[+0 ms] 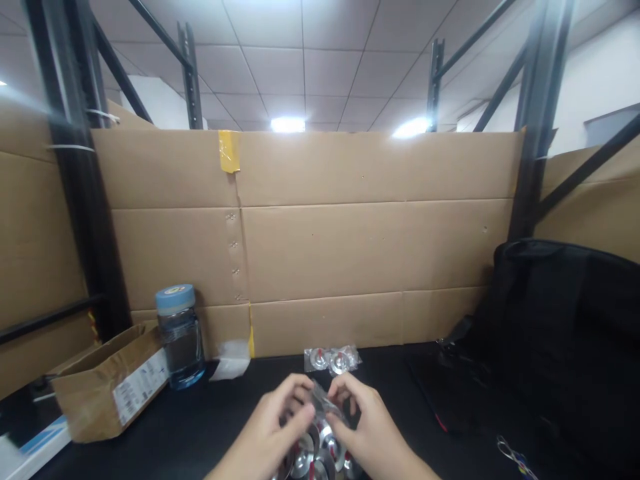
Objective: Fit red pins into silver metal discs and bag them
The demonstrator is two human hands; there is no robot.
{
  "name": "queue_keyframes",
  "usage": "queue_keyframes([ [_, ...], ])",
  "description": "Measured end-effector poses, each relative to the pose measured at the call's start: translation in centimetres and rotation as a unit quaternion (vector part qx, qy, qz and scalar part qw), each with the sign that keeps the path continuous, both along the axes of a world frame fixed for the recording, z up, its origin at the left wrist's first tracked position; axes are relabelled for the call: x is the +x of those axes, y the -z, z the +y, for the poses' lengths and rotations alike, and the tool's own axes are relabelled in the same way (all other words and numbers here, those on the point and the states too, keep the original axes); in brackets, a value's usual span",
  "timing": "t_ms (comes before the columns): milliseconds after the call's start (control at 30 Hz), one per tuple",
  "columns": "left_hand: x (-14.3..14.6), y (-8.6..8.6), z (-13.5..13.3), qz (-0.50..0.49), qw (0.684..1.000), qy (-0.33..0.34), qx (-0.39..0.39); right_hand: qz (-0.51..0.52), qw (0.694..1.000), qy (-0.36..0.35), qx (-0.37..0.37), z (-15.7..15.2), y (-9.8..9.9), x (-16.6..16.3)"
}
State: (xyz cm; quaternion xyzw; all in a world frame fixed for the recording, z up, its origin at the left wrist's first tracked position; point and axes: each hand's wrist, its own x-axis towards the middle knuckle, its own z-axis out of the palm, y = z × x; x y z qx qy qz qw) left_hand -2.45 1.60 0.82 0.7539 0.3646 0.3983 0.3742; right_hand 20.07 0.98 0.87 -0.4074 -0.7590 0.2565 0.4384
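Between my two hands is a small clear plastic bag [324, 400], its contents too blurred to make out. My left hand [280, 423] pinches the left side of it with thumb and fingers. On the other side my right hand [369, 421] has its fingers curled onto the plastic. Right below the hands lies a pile of round silver metal discs [304, 459] with red marks, partly covered by the hands and cut off by the lower edge. Farther back, by the cardboard wall, two similar bagged discs [330, 360] lie side by side.
A blue-lidded water bottle [181, 340] stands left, beside an open brown paper box [107, 393] with a label. Near the cardboard wall [320, 253] lies a white sheet [231, 360]. On the right are a black bag [570, 347] and a thin cord [515, 455].
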Motion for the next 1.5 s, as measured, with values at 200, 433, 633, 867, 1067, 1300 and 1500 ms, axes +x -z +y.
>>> queue_keyframes([
  [200,1.7,2.5,-0.8,-0.094,0.994,0.027,-0.041,0.019,0.998,-0.047,-0.025,-0.7,0.7,0.0],
  [433,1.2,3.8,-0.4,-0.020,1.000,-0.012,-0.010,0.165,0.973,-0.084,-0.138,-0.2,0.7,0.4],
  [633,0.6,2.0,-1.5,0.049,0.997,-0.061,0.022,0.155,0.980,-0.081,-0.096,-0.1,0.7,0.3],
  [867,0.0,1.6,-2.2,0.171,0.983,-0.058,-0.011,0.092,0.992,-0.054,-0.061,-0.4,0.5,0.4],
  [1067,1.5,2.0,-1.9,0.208,0.973,-0.095,0.028,0.119,0.988,-0.062,-0.074,0.3,1.5,0.5],
  [1300,1.0,2.3,-1.5,0.192,0.976,-0.102,0.023,0.208,0.966,-0.062,-0.141,0.9,1.8,0.6],
  [1500,0.9,2.5,-1.2,0.128,0.985,-0.112,0.025,0.224,0.962,-0.037,-0.149,0.8,1.5,0.6],
])
